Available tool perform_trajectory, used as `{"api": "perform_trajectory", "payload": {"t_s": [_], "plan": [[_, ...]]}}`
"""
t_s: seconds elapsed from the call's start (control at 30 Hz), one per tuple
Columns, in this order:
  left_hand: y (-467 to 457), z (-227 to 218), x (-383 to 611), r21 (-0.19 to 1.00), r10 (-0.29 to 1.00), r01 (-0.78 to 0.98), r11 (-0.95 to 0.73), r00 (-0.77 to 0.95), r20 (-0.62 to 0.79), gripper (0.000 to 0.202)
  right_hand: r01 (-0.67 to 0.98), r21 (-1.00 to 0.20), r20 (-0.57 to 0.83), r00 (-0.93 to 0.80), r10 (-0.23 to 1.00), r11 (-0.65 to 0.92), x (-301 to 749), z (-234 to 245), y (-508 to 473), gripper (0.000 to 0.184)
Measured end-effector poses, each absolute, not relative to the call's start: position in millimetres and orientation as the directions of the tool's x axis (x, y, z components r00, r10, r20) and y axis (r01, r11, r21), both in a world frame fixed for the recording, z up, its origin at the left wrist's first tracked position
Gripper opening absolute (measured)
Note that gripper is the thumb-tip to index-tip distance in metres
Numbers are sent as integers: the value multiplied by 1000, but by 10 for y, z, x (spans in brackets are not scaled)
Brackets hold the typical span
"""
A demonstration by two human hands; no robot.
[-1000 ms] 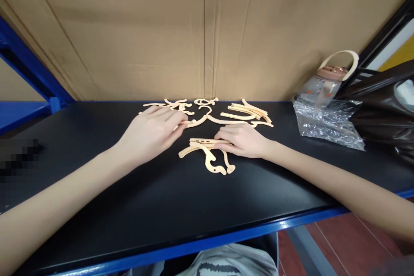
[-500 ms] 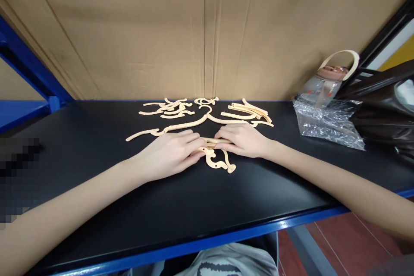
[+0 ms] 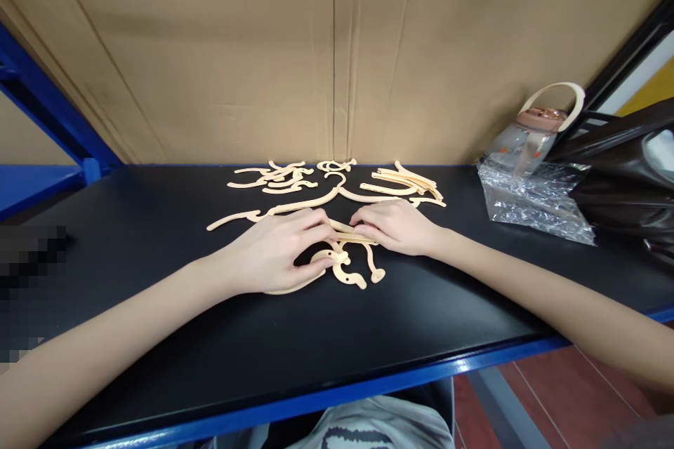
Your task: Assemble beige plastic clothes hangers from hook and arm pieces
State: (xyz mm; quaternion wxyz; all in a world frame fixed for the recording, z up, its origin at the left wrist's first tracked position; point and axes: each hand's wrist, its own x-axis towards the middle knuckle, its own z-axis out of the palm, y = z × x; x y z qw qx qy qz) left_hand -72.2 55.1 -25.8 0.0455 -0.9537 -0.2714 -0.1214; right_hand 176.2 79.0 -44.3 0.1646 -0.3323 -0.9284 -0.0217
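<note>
My left hand (image 3: 289, 249) is curled over cream plastic hanger pieces, its fingers by the bar and its thumb on a curved end piece (image 3: 348, 277) with small holes. The thumb now stands apart from the index finger, with parts between them. My right hand (image 3: 397, 226) has its fingers closed on the right end of a thin cream bar (image 3: 354, 237). Below it a hook piece with a round tip (image 3: 377, 275) points towards me. Another curved arm (image 3: 295, 289) shows under my left hand, partly hidden. Just beyond both hands lies a spread hanger (image 3: 310, 202) with its hook upward.
Several small curved pieces (image 3: 284, 175) lie at the back left, and several long arms (image 3: 405, 181) at the back right. A clear bottle (image 3: 531, 137) and crinkled plastic wrap (image 3: 537, 207) stand right, beside a black bag (image 3: 626, 168). Cardboard (image 3: 236, 49) walls the back.
My left thumb has moved down, away from the fingers, and the curved end piece has shifted towards me. A curved arm now shows below my left hand. My right hand has barely moved.
</note>
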Motion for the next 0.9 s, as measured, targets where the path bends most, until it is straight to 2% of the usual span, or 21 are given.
{"api": "perform_trajectory", "payload": {"t_s": [0.3, 0.43, 0.57, 0.63, 0.8, 0.9], "plan": [[551, -253, -726, -46, 467, 496, -867, 843, 267, 27, 609, -41, 354, -733, 581, 792, 1780, -479, 802, 39], [558, -248, -728, -40, 465, 492, -870, 845, 265, 26, 597, 45, 479, -717, 507, 801, 1787, -416, 752, 38], [557, -247, -740, -25, 466, 486, -873, 849, 250, 23, 590, 169, 540, -726, 426, 790, 1793, -288, 687, 40], [552, -247, -744, -23, 469, 488, -872, 850, 240, 22, 571, 190, 534, -743, 404, 799, 1798, -244, 667, 41], [553, -245, -745, -56, 456, 484, -873, 852, 259, 24, 500, 116, 441, -800, 406, 858, 1788, -230, 630, 45], [567, -242, -738, -85, 450, 490, -868, 847, 284, 28, 477, 121, 420, -819, 391, 870, 1765, -248, 608, 43]]}}
